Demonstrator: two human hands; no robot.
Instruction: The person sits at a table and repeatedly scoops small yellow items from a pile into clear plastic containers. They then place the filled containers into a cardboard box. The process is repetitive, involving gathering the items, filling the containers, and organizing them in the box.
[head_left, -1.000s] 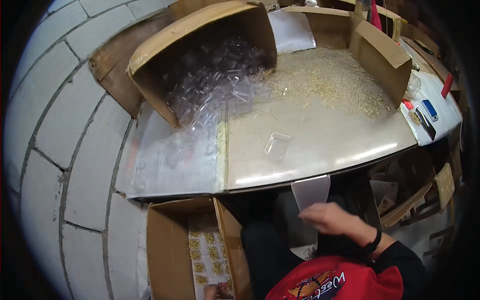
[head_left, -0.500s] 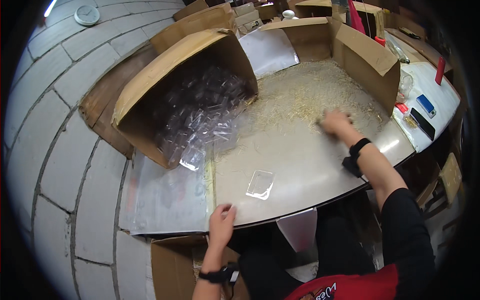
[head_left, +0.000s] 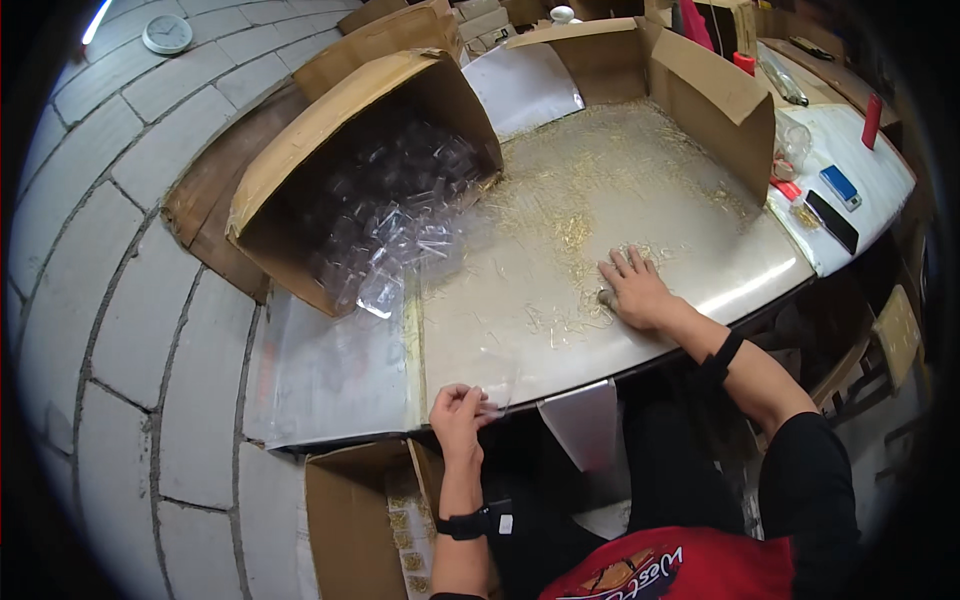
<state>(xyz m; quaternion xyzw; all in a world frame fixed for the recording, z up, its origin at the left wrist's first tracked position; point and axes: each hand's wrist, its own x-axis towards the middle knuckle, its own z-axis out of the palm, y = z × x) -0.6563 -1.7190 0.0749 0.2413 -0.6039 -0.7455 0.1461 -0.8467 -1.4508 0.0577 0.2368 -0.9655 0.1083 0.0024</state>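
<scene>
My left hand (head_left: 458,415) is at the front edge of the shiny metal table (head_left: 720,265), its fingers pinched on a small clear plastic shell (head_left: 497,388) that lies at the rim. My right hand (head_left: 632,290) rests palm down on the table with its fingers spread, over a thin scatter of small golden pieces (head_left: 575,225). It grips nothing that I can see. A big cardboard box (head_left: 300,170) lies tipped on its side at the left, and many clear plastic shells (head_left: 395,225) spill from it onto the table.
Cardboard walls (head_left: 705,95) fence the table's back and right. An open carton (head_left: 345,510) with packed golden items stands below the front edge, by my left wrist. A side shelf at the right carries a blue block (head_left: 838,185), a black slab (head_left: 830,220) and a red stick (head_left: 872,120). Block wall at left.
My left hand has closed on the clear shell, which has slid to the table's front edge. My right hand has drawn back from the far right pile toward the near middle.
</scene>
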